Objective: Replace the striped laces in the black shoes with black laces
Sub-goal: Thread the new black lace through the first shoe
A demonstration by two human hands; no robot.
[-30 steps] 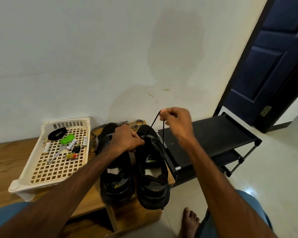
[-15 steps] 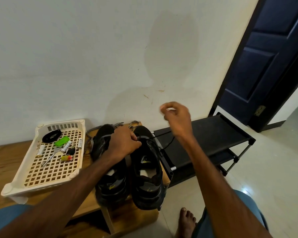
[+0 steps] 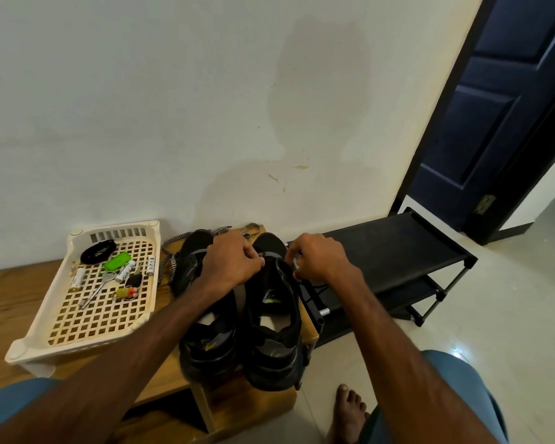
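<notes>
Shoe being laced: the right-hand black low-cut shoe (image 3: 271, 315) stands on the pale wooden bench (image 3: 20, 290), touching its twin, the left-hand black shoe (image 3: 205, 341).
Long axis: heel at 6 o'clock, toe at 12 o'clock towards the wall.
Left hand (image 3: 233, 262): fingers curled down on the shoe's throat, coming in from 9 o'clock.
Right hand (image 3: 321, 262): fingers curled at the 3 o'clock eyelet edge; I cannot tell what they pinch.
Thin black lace (image 3: 321, 286): trails slack at 3 o'clock, nearer the right hand.
Black-and-white striped laces (image 3: 173, 265): off the shoes, at 11 to 12 o'clock.
Hidden: eyelets and lace tip (black on black, under the knuckles).
</notes>
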